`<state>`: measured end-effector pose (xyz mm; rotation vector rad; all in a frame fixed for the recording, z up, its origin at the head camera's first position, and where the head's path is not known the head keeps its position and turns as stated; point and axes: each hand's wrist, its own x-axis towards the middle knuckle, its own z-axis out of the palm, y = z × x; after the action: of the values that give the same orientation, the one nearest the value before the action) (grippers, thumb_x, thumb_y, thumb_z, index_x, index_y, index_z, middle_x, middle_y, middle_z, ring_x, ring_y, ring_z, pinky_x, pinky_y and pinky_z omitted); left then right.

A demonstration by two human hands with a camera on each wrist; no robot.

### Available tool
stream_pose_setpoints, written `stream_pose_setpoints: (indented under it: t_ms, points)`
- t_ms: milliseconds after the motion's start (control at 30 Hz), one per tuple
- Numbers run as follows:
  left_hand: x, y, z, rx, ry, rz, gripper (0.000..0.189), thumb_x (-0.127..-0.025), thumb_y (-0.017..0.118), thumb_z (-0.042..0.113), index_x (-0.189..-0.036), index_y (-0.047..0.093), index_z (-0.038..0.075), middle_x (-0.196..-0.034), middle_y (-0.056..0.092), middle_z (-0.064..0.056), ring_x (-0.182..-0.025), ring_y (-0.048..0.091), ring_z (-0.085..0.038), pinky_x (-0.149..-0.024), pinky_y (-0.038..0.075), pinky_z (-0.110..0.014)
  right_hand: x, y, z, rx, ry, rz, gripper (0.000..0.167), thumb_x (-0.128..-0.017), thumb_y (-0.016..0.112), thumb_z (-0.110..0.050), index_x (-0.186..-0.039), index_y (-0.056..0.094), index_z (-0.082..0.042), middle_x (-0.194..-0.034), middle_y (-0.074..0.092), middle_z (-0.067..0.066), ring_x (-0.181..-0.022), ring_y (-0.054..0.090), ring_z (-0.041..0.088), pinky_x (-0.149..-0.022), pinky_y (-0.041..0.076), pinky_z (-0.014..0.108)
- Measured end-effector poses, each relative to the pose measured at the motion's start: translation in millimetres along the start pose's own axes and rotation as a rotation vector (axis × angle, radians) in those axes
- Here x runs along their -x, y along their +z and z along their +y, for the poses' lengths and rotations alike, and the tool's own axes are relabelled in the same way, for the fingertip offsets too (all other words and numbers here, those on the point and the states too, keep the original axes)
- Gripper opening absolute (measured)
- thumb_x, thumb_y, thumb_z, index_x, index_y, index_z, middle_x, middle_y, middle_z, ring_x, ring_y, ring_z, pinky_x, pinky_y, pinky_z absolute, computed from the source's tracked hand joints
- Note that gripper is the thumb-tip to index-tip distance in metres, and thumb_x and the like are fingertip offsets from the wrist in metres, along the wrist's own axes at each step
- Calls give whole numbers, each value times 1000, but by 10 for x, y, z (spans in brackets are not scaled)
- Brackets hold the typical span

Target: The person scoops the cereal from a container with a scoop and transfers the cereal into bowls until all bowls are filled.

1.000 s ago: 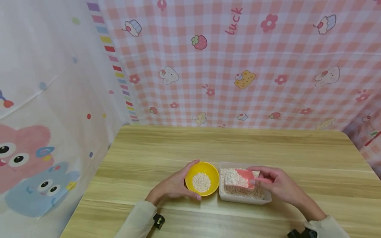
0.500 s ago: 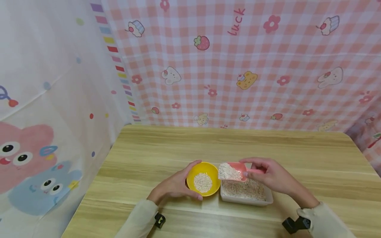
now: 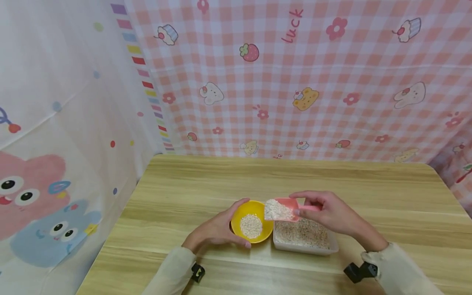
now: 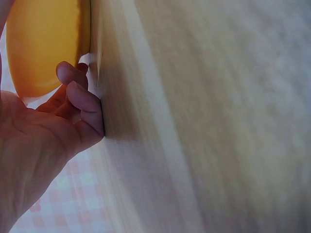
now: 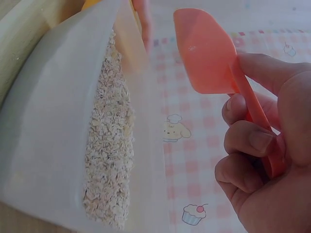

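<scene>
My left hand (image 3: 219, 229) holds a yellow bowl (image 3: 254, 207) at its left side, thumb in front and fingers behind. A small layer of oat flakes (image 3: 251, 226) covers its bottom. In the left wrist view, curled fingers (image 4: 87, 104) lie against the wood beside the bowl. My right hand (image 3: 332, 213) grips the handle of a pink scoop (image 3: 293, 203) heaped with oats. The scoop's front edge overlaps the bowl's right rim. Seen from the right wrist, only the scoop's underside shows, with fingers wrapped round its handle.
A translucent white tub (image 3: 306, 249) of oats stands right beside the bowl, partly under the scoop. All this sits on a wooden table (image 3: 206, 180). A pink checked cloth (image 3: 228, 114) hangs behind it, and a pale printed cloth (image 3: 81, 135) at the left.
My right hand has lifted the loaded scoop out of the tub and carried it left to the bowl's rim. The left hand and bowl keep their place.
</scene>
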<state>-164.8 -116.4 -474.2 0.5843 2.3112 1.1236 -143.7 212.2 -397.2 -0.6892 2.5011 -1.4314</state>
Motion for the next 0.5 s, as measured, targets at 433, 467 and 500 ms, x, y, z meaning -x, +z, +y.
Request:
stream_pose_setpoints:
  t_ms: [433,467,500]
  points:
    - [-2,-9,0,-1,22,-4,118,-67,91,43,-157,16,36,-159,32,2,-142,35,-23,-117,25,-52,-90,102,-70,102,-34,-24,33,-90,74,-22,-122,69,-14,-69,55,-4,-57,44,6,-49,39,20]
    - [-1,-9,0,-2,22,-3,118,-67,91,43,-157,16,36,-159,32,2,-142,35,-23,-117,25,-52,-98,108,-79,113,-38,-24,33,-90,74,-22,-121,70,-14,-69,55,-5,-57,44,5,-49,39,20]
    - [0,-8,-1,-1,23,-3,118,-67,91,42,-157,16,35,-160,32,2,-142,35,-23,-117,25,-53,-105,114,-87,129,-44,-24,33,-90,74,-21,-121,70,-13,-68,55,-6,-57,43,4,-49,39,20]
